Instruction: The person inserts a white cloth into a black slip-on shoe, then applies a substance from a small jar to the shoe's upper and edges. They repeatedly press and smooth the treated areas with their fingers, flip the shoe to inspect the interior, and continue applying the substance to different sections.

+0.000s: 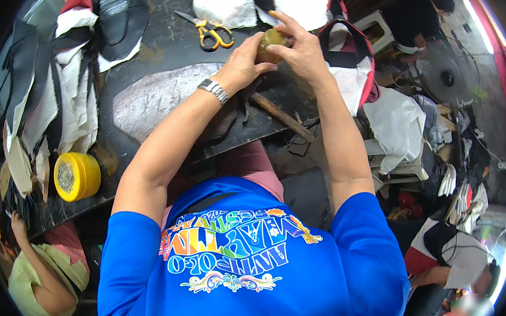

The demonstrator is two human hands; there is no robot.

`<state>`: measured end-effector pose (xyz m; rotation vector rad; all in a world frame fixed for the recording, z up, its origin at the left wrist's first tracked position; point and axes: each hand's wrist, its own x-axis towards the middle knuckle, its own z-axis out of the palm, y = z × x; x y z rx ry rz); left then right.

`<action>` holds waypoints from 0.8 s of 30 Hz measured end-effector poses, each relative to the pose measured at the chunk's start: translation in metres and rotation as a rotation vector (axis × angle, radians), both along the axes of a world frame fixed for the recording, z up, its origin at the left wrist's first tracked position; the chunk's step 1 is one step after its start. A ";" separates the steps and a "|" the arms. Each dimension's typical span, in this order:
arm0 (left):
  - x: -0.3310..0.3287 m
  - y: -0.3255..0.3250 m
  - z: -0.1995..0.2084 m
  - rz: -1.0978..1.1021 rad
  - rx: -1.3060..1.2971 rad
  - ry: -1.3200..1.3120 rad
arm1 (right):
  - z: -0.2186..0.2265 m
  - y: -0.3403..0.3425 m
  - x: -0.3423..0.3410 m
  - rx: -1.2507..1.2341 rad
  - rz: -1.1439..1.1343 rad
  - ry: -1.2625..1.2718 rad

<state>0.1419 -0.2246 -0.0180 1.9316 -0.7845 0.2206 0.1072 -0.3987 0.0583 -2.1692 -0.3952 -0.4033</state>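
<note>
Over the far part of the dark workbench, both my hands are closed round a small yellowish-brown jar (272, 43). My left hand (244, 64) wraps its left side, and a metal-banded watch sits on that wrist. My right hand (302, 50) grips it from the right, with the thumb across its front and a finger reaching past the top. The jar's contents are hidden from me. Just left of my hands lie scissors (215, 38) with orange and black handles. Nearer to me, a tool's wooden handle (283, 117) lies at the bench edge, and a flat grey slab (159, 98) is under my left forearm.
Dark and white cut pieces (71, 93) are heaped along the bench's left side, near a yellow tub (77, 177). White padded pieces (226, 2) lie at the far edge. White plastic stools (403, 170) and a fan (448, 77) stand right. Other people are nearby, left and right.
</note>
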 end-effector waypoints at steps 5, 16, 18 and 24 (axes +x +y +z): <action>0.004 0.000 -0.003 -0.001 0.015 0.031 | 0.005 0.012 0.016 -0.267 0.040 -0.243; 0.000 -0.006 0.013 0.039 -0.087 0.223 | -0.023 0.039 0.028 -0.585 -0.250 -0.091; -0.001 -0.006 0.015 0.117 0.058 0.239 | -0.019 0.036 0.030 -0.261 -0.192 -0.074; 0.001 -0.010 0.003 0.151 -0.041 0.108 | -0.036 0.019 -0.012 -0.723 -0.490 -0.465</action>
